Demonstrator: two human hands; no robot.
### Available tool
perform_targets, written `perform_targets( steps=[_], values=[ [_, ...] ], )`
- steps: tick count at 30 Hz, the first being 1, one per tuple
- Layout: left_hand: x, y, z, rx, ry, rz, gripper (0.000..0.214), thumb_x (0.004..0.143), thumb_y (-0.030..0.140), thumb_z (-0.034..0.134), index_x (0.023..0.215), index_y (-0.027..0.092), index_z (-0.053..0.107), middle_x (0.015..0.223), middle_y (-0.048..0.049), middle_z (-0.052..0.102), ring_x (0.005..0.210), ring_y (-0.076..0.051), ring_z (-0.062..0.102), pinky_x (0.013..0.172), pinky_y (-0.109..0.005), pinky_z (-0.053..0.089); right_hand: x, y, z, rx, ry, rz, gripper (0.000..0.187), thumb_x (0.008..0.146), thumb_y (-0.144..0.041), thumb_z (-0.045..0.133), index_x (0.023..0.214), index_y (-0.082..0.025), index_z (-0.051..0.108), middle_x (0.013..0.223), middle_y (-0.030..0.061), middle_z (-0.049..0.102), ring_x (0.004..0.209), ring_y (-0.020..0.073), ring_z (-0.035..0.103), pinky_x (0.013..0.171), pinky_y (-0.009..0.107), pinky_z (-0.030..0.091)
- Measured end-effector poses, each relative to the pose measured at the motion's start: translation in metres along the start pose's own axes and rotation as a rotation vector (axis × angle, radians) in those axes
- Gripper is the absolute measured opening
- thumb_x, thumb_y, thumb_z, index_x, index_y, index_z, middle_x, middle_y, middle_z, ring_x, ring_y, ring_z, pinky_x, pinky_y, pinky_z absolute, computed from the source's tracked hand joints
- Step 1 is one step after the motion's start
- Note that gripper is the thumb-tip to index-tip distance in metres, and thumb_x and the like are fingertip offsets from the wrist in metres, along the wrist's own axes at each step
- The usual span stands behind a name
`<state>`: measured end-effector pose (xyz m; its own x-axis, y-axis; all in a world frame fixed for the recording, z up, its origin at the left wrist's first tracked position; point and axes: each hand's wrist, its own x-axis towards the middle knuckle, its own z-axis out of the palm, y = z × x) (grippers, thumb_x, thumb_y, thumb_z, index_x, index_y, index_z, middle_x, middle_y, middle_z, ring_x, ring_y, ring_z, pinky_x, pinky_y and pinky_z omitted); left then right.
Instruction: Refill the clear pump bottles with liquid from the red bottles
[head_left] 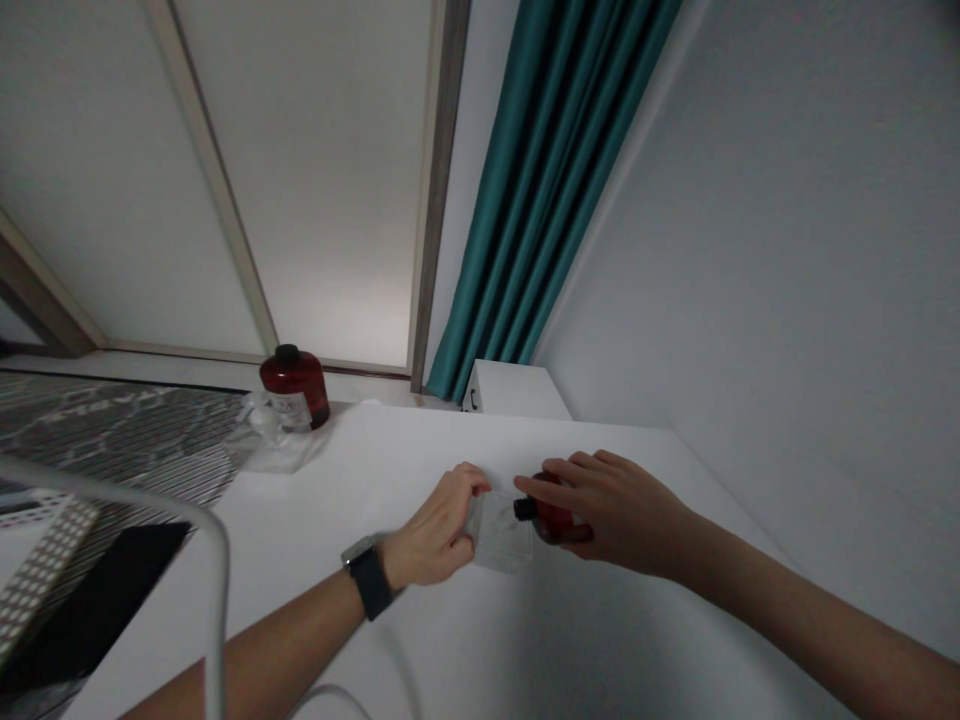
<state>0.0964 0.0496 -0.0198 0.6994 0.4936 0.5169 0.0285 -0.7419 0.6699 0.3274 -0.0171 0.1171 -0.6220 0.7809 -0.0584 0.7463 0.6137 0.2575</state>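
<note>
My right hand (626,515) is wrapped round a dark red bottle (553,518) with a black neck. The bottle is tipped on its side, its neck pointing left over a clear container (506,540). Whether anything flows from it cannot be made out. On the container's left edge, the fingers and thumb of my left hand (431,535) are closed. A watch with a dark strap (369,580) is on that wrist. The container looks box-shaped and is over the white table (442,630).
At the table's back left corner a larger red bottle (289,380) with a black cap stands beside a white pump head (264,418) and clear plastic (285,455). A grey cable or tube (217,600) curves up at front left. A white cabinet (521,388) stands beyond the table; a wall borders the right.
</note>
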Motion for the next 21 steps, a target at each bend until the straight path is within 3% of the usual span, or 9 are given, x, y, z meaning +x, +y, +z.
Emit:
perform_targets(
  steps=[11,21],
  values=[
    [0.0017,0.004,-0.0022,-0.005,-0.015,0.002,0.056,0.057,0.011,0.043,0.112,0.018,0.036,0.108,-0.0095,0.042,0.101,-0.028,0.044,0.089,-0.048,0.043,-0.0003,0.0,0.001,-0.003,0.002,0.005,0.065,0.077,-0.036,0.074,0.136,-0.031,0.047,0.113,0.0047,0.067,0.088,0.0234,0.064,0.073,0.036,0.046],
    [0.0034,0.0091,-0.003,-0.016,-0.038,-0.067,0.024,0.088,0.02,0.044,0.111,0.018,0.04,0.11,-0.0104,0.047,0.102,-0.026,0.046,0.092,-0.046,0.045,-0.0005,-0.0004,-0.0005,-0.004,0.001,0.003,0.066,0.078,-0.038,0.074,0.137,-0.031,0.046,0.115,0.0051,0.066,0.089,0.0239,0.064,0.074,0.036,0.046]
  ],
)
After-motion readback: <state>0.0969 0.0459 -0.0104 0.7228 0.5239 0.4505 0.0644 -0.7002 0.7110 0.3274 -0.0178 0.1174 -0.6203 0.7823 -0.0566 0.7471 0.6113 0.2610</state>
